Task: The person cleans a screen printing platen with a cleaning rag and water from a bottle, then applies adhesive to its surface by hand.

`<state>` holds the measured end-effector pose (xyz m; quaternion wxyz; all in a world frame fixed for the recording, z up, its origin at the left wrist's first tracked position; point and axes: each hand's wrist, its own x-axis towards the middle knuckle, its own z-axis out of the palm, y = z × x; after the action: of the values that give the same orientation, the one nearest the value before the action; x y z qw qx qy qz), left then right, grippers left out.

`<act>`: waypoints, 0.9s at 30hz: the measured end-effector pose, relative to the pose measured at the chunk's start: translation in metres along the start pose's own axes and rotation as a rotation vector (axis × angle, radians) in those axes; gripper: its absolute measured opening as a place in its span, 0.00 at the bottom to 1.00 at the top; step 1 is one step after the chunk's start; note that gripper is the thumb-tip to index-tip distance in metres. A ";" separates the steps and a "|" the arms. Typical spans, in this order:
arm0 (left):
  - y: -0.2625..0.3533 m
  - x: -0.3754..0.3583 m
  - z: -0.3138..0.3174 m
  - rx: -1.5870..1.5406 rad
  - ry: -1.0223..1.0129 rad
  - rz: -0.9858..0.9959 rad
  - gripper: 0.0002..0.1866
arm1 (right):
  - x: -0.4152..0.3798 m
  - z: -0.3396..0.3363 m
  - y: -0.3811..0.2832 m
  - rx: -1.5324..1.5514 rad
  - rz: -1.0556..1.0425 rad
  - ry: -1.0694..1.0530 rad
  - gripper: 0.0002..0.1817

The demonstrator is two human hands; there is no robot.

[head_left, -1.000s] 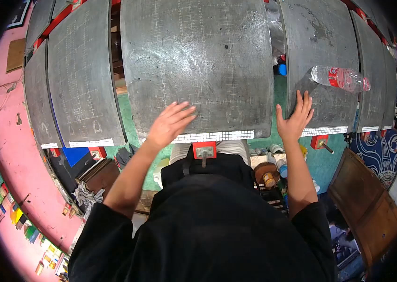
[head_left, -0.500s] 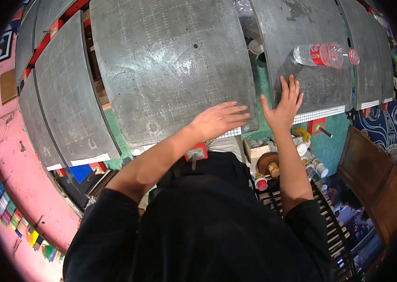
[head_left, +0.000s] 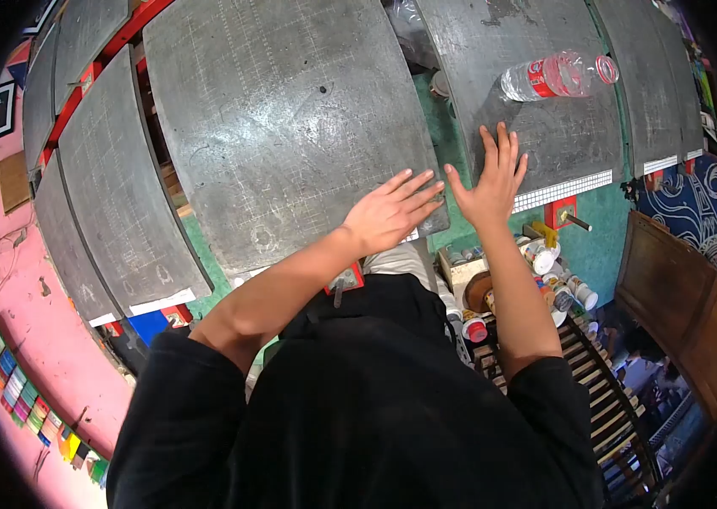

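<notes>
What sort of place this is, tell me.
Probably a workshop, perhaps for screen printing: grid-marked grey boards side by side, red brackets at their near ends, and small containers crowded below.

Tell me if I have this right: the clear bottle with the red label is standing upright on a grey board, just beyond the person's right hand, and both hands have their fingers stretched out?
Not quite: the bottle is lying on its side, as the head view shows. It is on a grey board beyond the right hand, and that hand and the left hand have their fingers stretched out.
</notes>
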<state>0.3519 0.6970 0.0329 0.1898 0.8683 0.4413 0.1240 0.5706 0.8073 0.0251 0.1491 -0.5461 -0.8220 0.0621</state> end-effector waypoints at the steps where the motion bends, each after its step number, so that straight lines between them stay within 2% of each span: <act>1: 0.002 0.000 0.001 -0.003 0.010 -0.024 0.27 | -0.002 0.001 0.000 0.008 0.003 -0.005 0.47; 6: 0.001 -0.105 -0.015 -0.025 -0.058 -0.042 0.29 | 0.000 0.001 0.001 0.033 0.003 0.006 0.46; 8: 0.001 -0.124 -0.022 -0.030 0.070 -0.166 0.25 | -0.005 0.000 0.000 0.032 0.017 0.007 0.46; 11: -0.009 -0.109 -0.010 -0.116 0.072 -0.173 0.20 | -0.001 -0.001 0.001 0.033 0.016 0.007 0.46; 14: -0.008 -0.041 0.003 -0.087 0.176 -0.148 0.13 | -0.001 -0.002 -0.001 0.031 0.023 -0.013 0.46; 16: -0.009 0.018 0.005 -0.075 0.222 -0.187 0.11 | -0.001 -0.002 -0.001 0.031 0.024 -0.011 0.46; 18: -0.009 0.030 0.010 -0.095 0.226 -0.205 0.12 | 0.001 -0.001 0.001 0.032 0.022 -0.005 0.46; 20: -0.006 0.017 0.012 -0.119 0.217 -0.238 0.14 | -0.003 -0.001 0.001 0.045 0.021 -0.016 0.46; 22: -0.008 -0.041 0.010 -0.127 0.189 -0.183 0.13 | -0.001 -0.002 0.001 0.033 0.021 -0.019 0.47; 24: -0.020 -0.096 -0.003 -0.070 0.150 -0.231 0.14 | 0.000 -0.002 -0.001 0.035 0.025 -0.024 0.47; 25: -0.023 -0.103 -0.012 -0.115 0.121 -0.287 0.14 | 0.000 -0.003 -0.002 0.032 0.033 -0.028 0.47; 27: -0.018 -0.082 -0.003 -0.080 0.194 -0.287 0.14 | -0.004 -0.004 -0.005 0.022 0.040 -0.038 0.47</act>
<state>0.2901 0.6407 0.0237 0.1966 0.7721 0.5716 0.1964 0.5691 0.8017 0.0296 0.1382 -0.5596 -0.8128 0.0845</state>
